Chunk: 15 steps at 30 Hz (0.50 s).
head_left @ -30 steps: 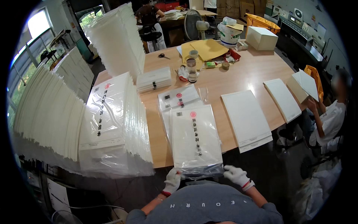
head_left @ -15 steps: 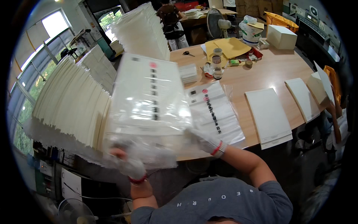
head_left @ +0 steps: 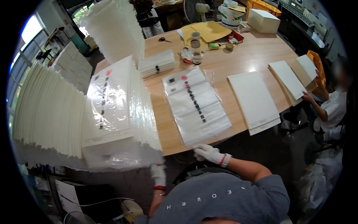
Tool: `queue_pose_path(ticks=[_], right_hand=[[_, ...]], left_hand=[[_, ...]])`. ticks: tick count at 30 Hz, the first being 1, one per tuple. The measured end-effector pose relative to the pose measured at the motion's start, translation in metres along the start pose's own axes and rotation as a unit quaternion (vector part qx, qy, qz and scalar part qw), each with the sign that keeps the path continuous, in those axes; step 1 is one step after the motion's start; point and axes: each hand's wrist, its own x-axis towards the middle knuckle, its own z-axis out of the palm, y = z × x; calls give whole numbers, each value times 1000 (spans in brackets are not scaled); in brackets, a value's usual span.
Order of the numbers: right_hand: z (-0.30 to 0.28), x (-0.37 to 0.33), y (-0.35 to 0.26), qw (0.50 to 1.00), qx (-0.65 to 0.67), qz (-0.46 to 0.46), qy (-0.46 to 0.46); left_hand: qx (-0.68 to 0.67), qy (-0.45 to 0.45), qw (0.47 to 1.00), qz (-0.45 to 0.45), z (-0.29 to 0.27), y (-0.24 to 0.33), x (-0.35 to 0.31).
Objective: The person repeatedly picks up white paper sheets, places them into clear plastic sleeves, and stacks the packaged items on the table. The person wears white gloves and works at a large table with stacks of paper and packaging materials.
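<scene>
My left hand, in a white glove with a red cuff, hangs low beside the near right corner of a stack of bagged sheets. On top of that stack lies a clear bag holding white sheets, printed with a red seal and dark writing; its loose plastic end droops toward me. The left fingertips are small and partly lost against the bag's edge. My right hand, gloved alike, is curled in front of the table edge, with nothing visible in it. Just beyond it, flat printed plastic bags lie on the table.
Tall white paper stacks stand at the left. On the table are white sheet piles, folded plastic bags, scissors, a bottle and yellow envelopes. At the right, a person's hands handle white sheets.
The bagged sheets that both hands held in the air now rest on the left stack. My right hand has drawn back to the table edge, my left hand down beside the stack. The view has shifted.
</scene>
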Motion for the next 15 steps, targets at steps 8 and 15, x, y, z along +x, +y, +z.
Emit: queue_pose_path(ticks=[8, 15], right_hand=[[-82, -101, 39, 962, 94, 81, 241], [-87, -100, 45, 952, 124, 56, 273]], left_hand=[[219, -135, 754, 604, 167, 163, -53], [204, -237, 787, 532, 187, 160, -20]])
